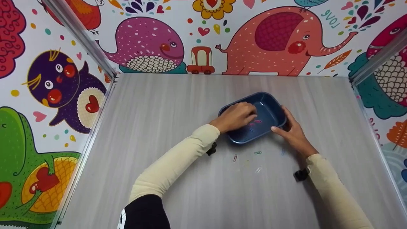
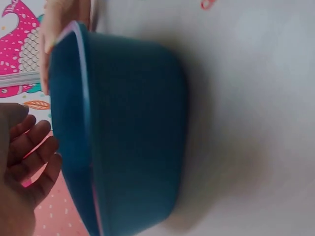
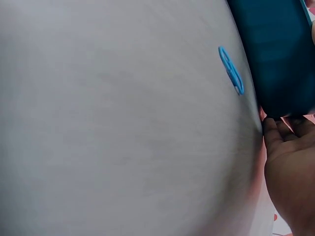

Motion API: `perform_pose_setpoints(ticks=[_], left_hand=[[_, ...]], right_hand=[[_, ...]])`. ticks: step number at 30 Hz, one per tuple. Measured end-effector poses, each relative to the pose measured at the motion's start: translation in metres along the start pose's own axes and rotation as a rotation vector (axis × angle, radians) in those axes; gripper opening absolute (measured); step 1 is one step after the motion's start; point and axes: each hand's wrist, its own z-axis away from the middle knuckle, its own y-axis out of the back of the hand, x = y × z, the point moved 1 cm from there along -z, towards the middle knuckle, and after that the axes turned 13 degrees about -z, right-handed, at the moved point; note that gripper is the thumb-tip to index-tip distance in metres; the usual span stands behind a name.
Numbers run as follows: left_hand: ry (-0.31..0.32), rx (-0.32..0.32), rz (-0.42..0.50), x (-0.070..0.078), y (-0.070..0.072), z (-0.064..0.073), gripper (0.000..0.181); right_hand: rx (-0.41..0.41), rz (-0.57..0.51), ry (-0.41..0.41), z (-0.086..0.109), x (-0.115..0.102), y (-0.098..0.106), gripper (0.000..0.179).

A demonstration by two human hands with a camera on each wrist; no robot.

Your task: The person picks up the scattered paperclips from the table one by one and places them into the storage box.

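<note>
Reaching in over a blue tub (image 1: 270, 109) with the left hand (image 1: 237, 116), fingers loosely bent, holding nothing that shows, and hiding the tub's left part. Gripping the tub's right end with the right hand (image 1: 294, 133), thumb at the near side. Located on the far half of the bench (image 1: 159, 111), right of middle. Lying inside: pink paper clips (image 1: 258, 121). Scattered on the near side: a red clip (image 1: 235, 158), a faint yellow clip (image 1: 247, 163), a green clip (image 1: 257, 153), a white clip (image 1: 258, 170) and, nearest the right hand, a blue clip (image 1: 283, 152). Printed on the black sleeve (image 1: 148, 213) at left: a white mark, unreadable. Painted on the far wall: a purple whale (image 1: 149, 41), an orange elephant (image 1: 241, 44) and, above its trunk, the word "love" (image 1: 330, 19), running right to left.
</note>
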Motion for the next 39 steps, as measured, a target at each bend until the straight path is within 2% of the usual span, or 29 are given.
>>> perform_pose_setpoints(ticks=[5, 12, 21, 28, 33, 39], left_hand=[[0.014, 0.061, 0.041, 0.009, 0.005, 0.010, 0.022], [-0.011, 0.163, 0.096, 0.018, 0.008, 0.028, 0.022], [-0.047, 0.262, 0.171, 0.027, 0.003, 0.054, 0.016], [-0.029, 0.361, 0.227, 0.031, -0.006, 0.077, 0.012], [-0.014, 0.388, 0.256, 0.033, -0.011, 0.097, 0.013], [0.024, 0.384, 0.290, 0.036, -0.015, 0.118, 0.014]], right_hand=[[0.000, -0.003, -0.005, 0.000, 0.000, 0.000, 0.101], [0.003, 0.011, 0.002, 0.000, -0.001, -0.001, 0.101], [0.007, 0.004, 0.025, -0.001, 0.002, -0.001, 0.099], [0.021, 0.004, 0.018, -0.001, 0.002, -0.001, 0.100], [0.024, -0.003, 0.015, -0.001, 0.002, -0.001, 0.099], [0.019, -0.009, 0.030, -0.001, 0.002, -0.001, 0.099]])
